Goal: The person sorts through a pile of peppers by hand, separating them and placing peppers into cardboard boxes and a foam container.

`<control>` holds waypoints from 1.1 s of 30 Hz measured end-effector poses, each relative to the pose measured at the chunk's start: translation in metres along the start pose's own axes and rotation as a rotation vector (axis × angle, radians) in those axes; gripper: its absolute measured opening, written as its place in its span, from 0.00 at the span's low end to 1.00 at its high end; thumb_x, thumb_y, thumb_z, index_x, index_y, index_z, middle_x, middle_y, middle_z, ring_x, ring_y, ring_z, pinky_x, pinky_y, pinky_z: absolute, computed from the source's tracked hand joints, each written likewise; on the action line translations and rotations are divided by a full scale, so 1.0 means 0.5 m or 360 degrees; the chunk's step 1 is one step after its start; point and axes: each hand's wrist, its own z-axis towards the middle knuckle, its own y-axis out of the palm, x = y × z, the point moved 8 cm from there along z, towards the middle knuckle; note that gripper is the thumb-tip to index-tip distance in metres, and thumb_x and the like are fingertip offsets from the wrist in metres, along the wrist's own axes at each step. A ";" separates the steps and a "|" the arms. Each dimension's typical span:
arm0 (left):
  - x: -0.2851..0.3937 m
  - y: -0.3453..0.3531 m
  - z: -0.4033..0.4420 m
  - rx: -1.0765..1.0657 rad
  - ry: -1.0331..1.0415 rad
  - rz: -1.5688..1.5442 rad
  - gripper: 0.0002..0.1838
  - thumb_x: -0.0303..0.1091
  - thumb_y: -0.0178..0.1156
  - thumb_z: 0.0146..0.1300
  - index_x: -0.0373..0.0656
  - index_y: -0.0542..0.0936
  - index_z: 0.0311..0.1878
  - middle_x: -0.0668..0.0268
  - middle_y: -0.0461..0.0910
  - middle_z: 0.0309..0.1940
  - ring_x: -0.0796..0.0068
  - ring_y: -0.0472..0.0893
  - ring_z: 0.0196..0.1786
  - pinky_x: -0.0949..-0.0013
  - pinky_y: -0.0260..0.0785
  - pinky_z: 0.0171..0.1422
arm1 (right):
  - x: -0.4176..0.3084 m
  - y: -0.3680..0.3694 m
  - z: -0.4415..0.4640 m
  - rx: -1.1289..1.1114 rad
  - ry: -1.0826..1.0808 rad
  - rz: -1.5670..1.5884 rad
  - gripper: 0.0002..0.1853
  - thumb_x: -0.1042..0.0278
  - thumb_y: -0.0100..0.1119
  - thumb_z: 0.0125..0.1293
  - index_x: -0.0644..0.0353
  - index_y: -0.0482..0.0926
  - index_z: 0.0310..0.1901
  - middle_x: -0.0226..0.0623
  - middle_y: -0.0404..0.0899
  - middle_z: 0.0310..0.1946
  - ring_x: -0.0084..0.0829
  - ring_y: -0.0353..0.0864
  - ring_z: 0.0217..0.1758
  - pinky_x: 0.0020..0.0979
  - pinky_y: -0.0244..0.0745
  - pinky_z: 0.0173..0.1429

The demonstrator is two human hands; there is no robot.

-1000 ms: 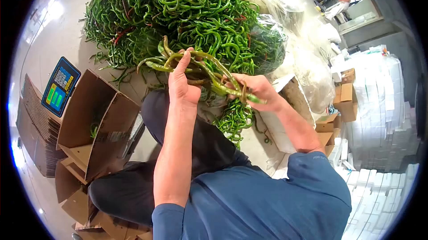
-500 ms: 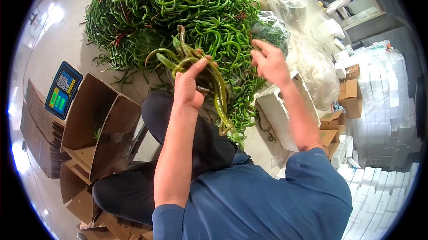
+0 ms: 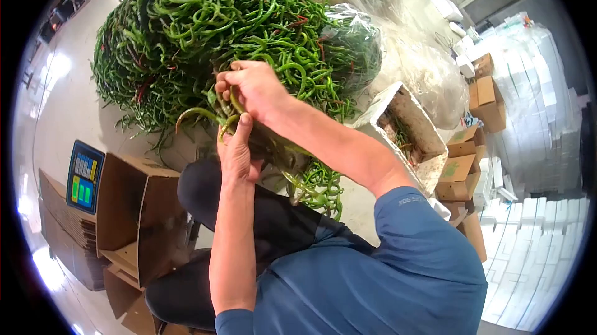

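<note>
My left hand [image 3: 238, 154] is closed around a bunch of long, curved green peppers [image 3: 198, 113], whose ends stick out on both sides of the grip. Over the top of that bunch, my right hand [image 3: 254, 88] has its fingers curled against the peppers. Whether it pinches one of them is hidden by the fingers. A large heap of green chili peppers [image 3: 205, 18], with a few red ones among them, lies on the floor just beyond both hands. More peppers [image 3: 323, 192] spill down beside my leg.
On the left, an open cardboard box [image 3: 130, 210] stands beside a digital scale display [image 3: 85, 176]. At the right sits a dirty white foam box [image 3: 429, 148] with pepper scraps inside. Clear plastic bags [image 3: 423, 80], small cartons [image 3: 485, 102] and stacked white boxes [image 3: 528, 260] lie farther right.
My right hand has moved left from the heap's right side onto the bunch. My left hand has shifted slightly left and down, still holding the peppers. The camera view has turned a little.
</note>
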 end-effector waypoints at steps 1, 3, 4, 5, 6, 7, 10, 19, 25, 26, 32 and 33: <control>-0.004 -0.003 0.001 -0.0020 -0.0012 0.0053 0.25 0.35 0.68 0.66 0.41 0.73 0.63 0.64 0.80 0.54 0.68 0.81 0.53 0.60 0.76 0.59 | 0.012 -0.010 0.007 0.0050 0.0024 -0.0003 0.16 0.84 0.52 0.68 0.75 0.66 0.56 0.48 0.79 0.42 0.31 0.82 0.35 0.28 0.78 0.37; -0.001 0.008 -0.001 -0.0056 -0.0033 0.0155 0.26 0.33 0.69 0.65 0.40 0.72 0.64 0.64 0.79 0.55 0.68 0.81 0.54 0.61 0.76 0.59 | 0.006 -0.024 0.006 0.0130 0.0005 0.0011 0.20 0.84 0.51 0.69 0.75 0.65 0.62 0.48 0.79 0.42 0.31 0.81 0.34 0.30 0.78 0.37; -0.003 0.019 0.001 -0.0014 -0.0083 0.0102 0.26 0.24 0.71 0.59 0.37 0.75 0.60 0.63 0.81 0.48 0.68 0.81 0.49 0.64 0.77 0.54 | 0.010 -0.038 0.015 0.0132 -0.0002 0.0039 0.21 0.83 0.53 0.69 0.74 0.65 0.62 0.49 0.80 0.43 0.31 0.82 0.36 0.30 0.78 0.38; -0.004 0.032 0.001 -0.0038 -0.0101 0.0165 0.25 0.25 0.70 0.60 0.38 0.74 0.60 0.64 0.80 0.50 0.68 0.81 0.50 0.64 0.76 0.55 | 0.012 -0.050 0.023 0.0133 -0.0011 0.0062 0.22 0.81 0.54 0.69 0.74 0.65 0.63 0.49 0.80 0.44 0.32 0.83 0.37 0.31 0.79 0.39; -0.005 0.041 -0.001 -0.0061 -0.0118 0.0222 0.25 0.26 0.70 0.61 0.39 0.74 0.61 0.64 0.80 0.51 0.69 0.81 0.51 0.64 0.76 0.55 | 0.012 -0.063 0.031 0.0133 -0.0019 0.0080 0.23 0.79 0.55 0.69 0.74 0.66 0.64 0.49 0.81 0.44 0.32 0.84 0.38 0.32 0.80 0.39; -0.011 0.046 -0.002 -0.0082 -0.0132 0.0276 0.25 0.27 0.69 0.62 0.40 0.73 0.61 0.65 0.79 0.53 0.69 0.80 0.52 0.64 0.76 0.55 | 0.009 -0.075 0.039 0.0029 0.0042 -0.0023 0.23 0.77 0.57 0.68 0.74 0.67 0.63 0.49 0.81 0.45 0.33 0.84 0.40 0.32 0.80 0.41; -0.029 0.023 0.008 0.0041 -0.0195 0.0246 0.20 0.27 0.68 0.61 0.39 0.76 0.56 0.62 0.82 0.46 0.68 0.82 0.46 0.62 0.78 0.50 | -0.054 -0.146 0.062 -0.0300 0.0121 -0.0416 0.25 0.66 0.64 0.66 0.74 0.73 0.59 0.49 0.84 0.48 0.35 0.87 0.47 0.32 0.83 0.49; -0.022 0.001 0.019 0.0204 -0.0073 -0.0183 0.21 0.28 0.66 0.62 0.43 0.74 0.58 0.63 0.82 0.44 0.65 0.83 0.46 0.59 0.80 0.50 | -0.290 -0.898 0.377 0.0981 -0.0198 -0.2263 0.16 0.66 0.64 0.60 0.68 0.85 0.45 0.47 0.87 0.42 0.38 0.85 0.42 0.38 0.78 0.46; -0.036 0.013 0.048 0.0270 -0.0102 -0.0019 0.20 0.27 0.66 0.61 0.39 0.75 0.56 0.60 0.82 0.43 0.64 0.83 0.45 0.59 0.81 0.48 | -0.160 -0.910 0.462 0.0712 0.0309 -0.1879 0.21 0.63 0.65 0.66 0.66 0.81 0.56 0.45 0.82 0.56 0.38 0.77 0.57 0.40 0.70 0.59; -0.039 0.016 0.051 0.0289 -0.0110 0.0024 0.19 0.27 0.67 0.61 0.38 0.76 0.55 0.60 0.82 0.43 0.64 0.83 0.45 0.59 0.81 0.48 | -0.138 -0.928 0.482 0.0693 0.0421 -0.1832 0.21 0.63 0.66 0.66 0.65 0.81 0.56 0.45 0.82 0.55 0.38 0.77 0.56 0.39 0.70 0.58; -0.056 0.035 0.061 0.0300 -0.0143 0.0159 0.15 0.27 0.67 0.60 0.36 0.77 0.50 0.59 0.83 0.41 0.63 0.84 0.44 0.59 0.81 0.48 | -0.173 -0.891 0.425 0.0571 0.0367 -0.1795 0.20 0.59 0.70 0.63 0.65 0.82 0.52 0.34 0.81 0.37 0.28 0.75 0.33 0.36 0.70 0.33; -0.061 0.035 0.062 0.0293 -0.0158 0.0175 0.15 0.27 0.66 0.61 0.36 0.77 0.50 0.59 0.83 0.42 0.64 0.84 0.44 0.59 0.81 0.48 | -0.200 -0.867 0.397 0.0622 0.0274 -0.1580 0.12 0.62 0.68 0.65 0.61 0.84 0.43 0.33 0.83 0.33 0.29 0.81 0.32 0.35 0.75 0.36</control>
